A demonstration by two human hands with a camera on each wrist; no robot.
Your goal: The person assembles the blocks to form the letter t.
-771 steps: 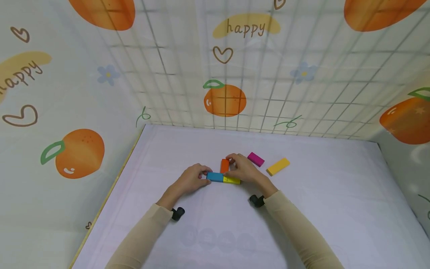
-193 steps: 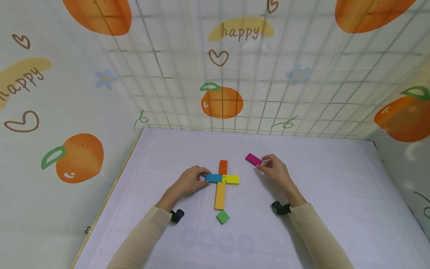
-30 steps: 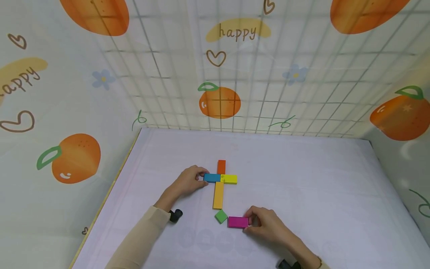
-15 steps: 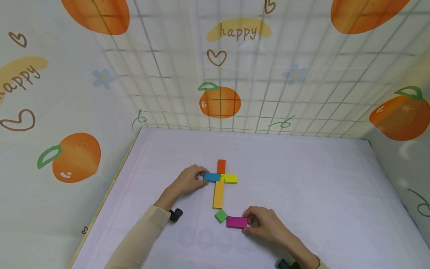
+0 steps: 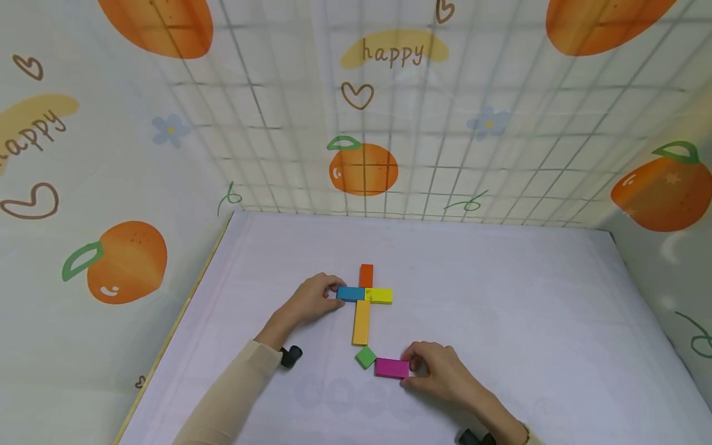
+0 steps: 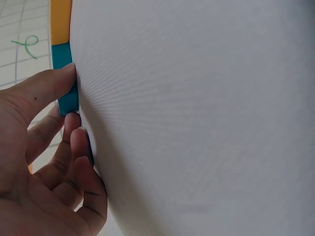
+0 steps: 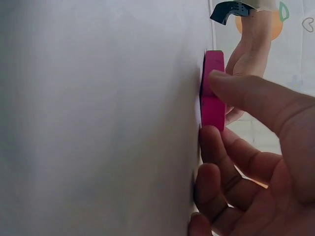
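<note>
My left hand (image 5: 309, 299) pinches the left end of a blue block (image 5: 351, 294); in the left wrist view the thumb lies along the blue block's (image 6: 62, 55) side. A yellow block (image 5: 379, 296) abuts it on the right. Behind that seam lies an orange-red block (image 5: 366, 275), and in front a long amber block (image 5: 361, 322). Just below sits a small green block (image 5: 366, 357), turned like a diamond. Its right corner is at or very near a magenta block (image 5: 392, 368), whose right end my right hand (image 5: 442, 371) holds between thumb and fingers.
All the blocks lie flat on a white-covered table (image 5: 500, 296). Printed fabric walls (image 5: 267, 154) stand at the back and both sides. A black wrist device (image 5: 291, 356) is worn at the left cuff, another below the right hand.
Since the oldest frame, the amber block has joined the cross and the green one has appeared. My right hand has brought the magenta block from the back down beside the green one, lately barely moving.
</note>
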